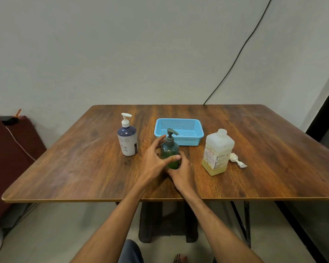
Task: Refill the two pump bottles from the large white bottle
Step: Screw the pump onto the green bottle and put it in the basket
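Note:
A green pump bottle (170,149) with a dark pump head stands upright mid-table. My left hand (155,158) wraps its body from the left, thumb across the front. My right hand (181,171) grips its lower part from the right. A white and dark-blue pump bottle (127,139) with a white pump stands to the left, untouched. The large white bottle (217,151) stands at the right with no cap on its neck and yellowish liquid low inside. Its white pump (236,160) lies on the table just beyond it to the right.
A light-blue perforated basket (179,130) sits behind the green bottle. The wooden table (84,168) ends at a near edge below my forearms. A black cable hangs down the wall at the back right. A dark red seat stands at the left.

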`<act>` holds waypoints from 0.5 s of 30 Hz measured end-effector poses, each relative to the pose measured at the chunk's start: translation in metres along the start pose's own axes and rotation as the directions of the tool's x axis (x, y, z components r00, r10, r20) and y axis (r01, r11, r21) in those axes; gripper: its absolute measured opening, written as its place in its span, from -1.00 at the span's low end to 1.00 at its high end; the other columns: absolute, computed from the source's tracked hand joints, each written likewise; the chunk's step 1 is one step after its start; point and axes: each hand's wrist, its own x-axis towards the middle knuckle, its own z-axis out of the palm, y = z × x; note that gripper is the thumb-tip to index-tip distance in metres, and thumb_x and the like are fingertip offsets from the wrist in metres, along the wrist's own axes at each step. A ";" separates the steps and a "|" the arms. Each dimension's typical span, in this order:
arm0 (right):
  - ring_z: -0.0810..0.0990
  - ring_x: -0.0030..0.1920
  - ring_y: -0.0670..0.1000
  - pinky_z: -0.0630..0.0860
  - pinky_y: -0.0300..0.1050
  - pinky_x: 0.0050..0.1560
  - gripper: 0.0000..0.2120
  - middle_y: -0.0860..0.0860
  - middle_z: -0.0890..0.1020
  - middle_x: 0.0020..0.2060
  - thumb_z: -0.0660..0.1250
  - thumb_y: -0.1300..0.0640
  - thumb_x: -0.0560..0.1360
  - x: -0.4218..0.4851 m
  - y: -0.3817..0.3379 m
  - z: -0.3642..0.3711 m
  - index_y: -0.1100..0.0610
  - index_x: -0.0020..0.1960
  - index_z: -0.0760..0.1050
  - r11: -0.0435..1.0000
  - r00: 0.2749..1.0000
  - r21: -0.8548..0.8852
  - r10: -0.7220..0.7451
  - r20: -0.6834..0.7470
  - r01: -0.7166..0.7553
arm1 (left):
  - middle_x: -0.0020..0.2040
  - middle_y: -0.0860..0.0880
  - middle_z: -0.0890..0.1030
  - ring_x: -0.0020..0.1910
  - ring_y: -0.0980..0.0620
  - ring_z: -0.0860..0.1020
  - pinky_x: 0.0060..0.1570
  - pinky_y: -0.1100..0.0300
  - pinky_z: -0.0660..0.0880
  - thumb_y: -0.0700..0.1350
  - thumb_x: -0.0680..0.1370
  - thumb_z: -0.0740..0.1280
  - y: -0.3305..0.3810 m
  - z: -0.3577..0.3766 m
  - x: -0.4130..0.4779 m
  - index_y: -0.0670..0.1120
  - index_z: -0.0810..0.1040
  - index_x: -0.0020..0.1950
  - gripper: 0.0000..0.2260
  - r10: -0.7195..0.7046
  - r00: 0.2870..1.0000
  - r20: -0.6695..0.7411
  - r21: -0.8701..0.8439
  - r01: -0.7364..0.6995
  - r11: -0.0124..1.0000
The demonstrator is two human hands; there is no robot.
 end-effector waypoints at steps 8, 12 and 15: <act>0.53 0.26 -0.10 0.52 -0.12 0.25 -0.19 -0.10 0.56 0.26 0.66 0.06 0.21 0.011 0.005 -0.024 -0.08 0.39 0.40 0.999 0.971 0.022 0.034 0.237 -0.040 | 0.31 0.00 0.62 0.25 0.09 0.60 0.23 0.10 0.60 0.05 0.29 0.67 -0.014 -0.007 -0.006 -0.07 0.49 0.44 -0.23 -0.034 0.999 -0.013 0.101 0.035 0.994; 0.51 0.31 -0.13 0.47 -0.43 0.12 -0.25 -0.04 0.54 0.31 0.53 0.33 0.35 0.022 0.007 -0.040 0.02 0.47 0.38 1.000 0.950 0.006 0.023 0.312 -0.026 | 0.33 -0.02 0.61 0.24 0.08 0.61 0.20 0.09 0.62 0.09 0.28 0.67 -0.015 -0.011 0.004 -0.08 0.48 0.46 -0.18 -0.037 0.995 -0.089 0.084 0.044 0.995; 0.50 0.31 -0.11 0.45 -0.29 0.23 -0.36 -0.03 0.55 0.29 0.49 0.27 0.42 0.028 0.008 -0.037 -0.02 0.44 0.41 0.998 0.961 -0.064 0.024 0.276 -0.007 | 0.32 -0.03 0.62 0.23 0.04 0.62 0.19 0.07 0.62 0.10 0.27 0.68 -0.011 -0.013 0.022 -0.10 0.49 0.46 -0.18 -0.018 0.992 -0.121 0.087 0.029 0.996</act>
